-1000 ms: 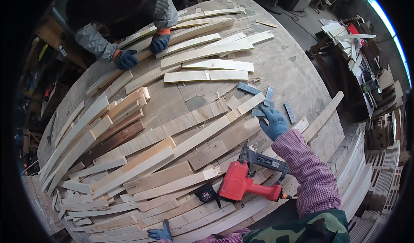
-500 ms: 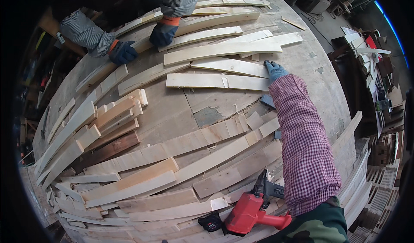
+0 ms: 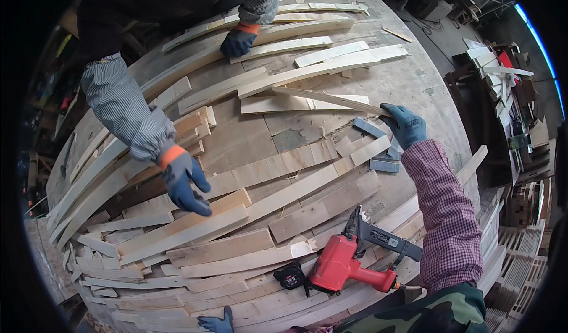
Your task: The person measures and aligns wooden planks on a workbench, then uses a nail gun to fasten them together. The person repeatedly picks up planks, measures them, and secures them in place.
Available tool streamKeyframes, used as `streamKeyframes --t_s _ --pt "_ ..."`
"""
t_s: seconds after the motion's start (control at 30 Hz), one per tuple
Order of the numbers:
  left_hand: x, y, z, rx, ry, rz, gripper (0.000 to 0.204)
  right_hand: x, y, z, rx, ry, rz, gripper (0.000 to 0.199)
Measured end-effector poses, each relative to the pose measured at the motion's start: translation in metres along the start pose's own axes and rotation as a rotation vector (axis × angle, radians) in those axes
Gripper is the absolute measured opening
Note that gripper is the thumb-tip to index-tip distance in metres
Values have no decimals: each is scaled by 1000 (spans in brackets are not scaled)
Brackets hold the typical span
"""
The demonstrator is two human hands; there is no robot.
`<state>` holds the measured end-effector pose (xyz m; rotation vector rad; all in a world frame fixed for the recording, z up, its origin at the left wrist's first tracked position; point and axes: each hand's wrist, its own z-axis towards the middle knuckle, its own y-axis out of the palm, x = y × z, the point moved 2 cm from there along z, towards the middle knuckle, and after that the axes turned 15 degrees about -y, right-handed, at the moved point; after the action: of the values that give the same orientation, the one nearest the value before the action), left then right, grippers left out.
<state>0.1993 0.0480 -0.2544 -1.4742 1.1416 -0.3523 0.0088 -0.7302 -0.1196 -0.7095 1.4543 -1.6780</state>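
My right hand, in a blue-grey glove, grips the right end of a thin wooden strip. The strip slants above a pale flat board, with its held end raised. At the lower edge my left hand, gloved too, has its fingers apart over the near boards and holds nothing. Blue-grey staple strips lie just below my right hand. Nearer to me, a red nail gun with a black magazine rests on the boards, beside a small black object.
Across the table, a co-worker's gloved hand touches a long board; their other hand reaches over the left boards. Wooden slats cover the near side. Scrap wood is piled off the table's right side.
My right hand has drawn back toward me, lifting the strip's end. My left hand has appeared at the lower edge. A co-worker's hand has swung toward me, off the long board.
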Motion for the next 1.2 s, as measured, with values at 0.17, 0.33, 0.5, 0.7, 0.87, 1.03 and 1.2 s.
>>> streamKeyframes --t_s 0.17,0.33,0.5,0.7,0.87,1.03,1.2 --pt "15 -44 -48 -142 -63 62 133 -45 -40 -72 265 209 494 29" --pt "21 -55 -52 -229 -79 78 137 -65 -59 -142 378 693 1114 37" --pt "18 -76 -62 -311 16 -11 138 -110 -83 -201 271 750 1258 51" --pt "-16 -52 -38 -355 242 -286 128 -143 -69 -240 109 925 1501 38" --pt "-21 -52 -32 -373 263 -344 127 -165 -56 -224 -191 1061 1620 39" --pt "1 -56 -47 -320 75 -178 130 -127 -1 -185 -206 496 793 41" --pt "26 -50 -50 -228 -133 5 136 -102 -7 -66 14 367 431 43"
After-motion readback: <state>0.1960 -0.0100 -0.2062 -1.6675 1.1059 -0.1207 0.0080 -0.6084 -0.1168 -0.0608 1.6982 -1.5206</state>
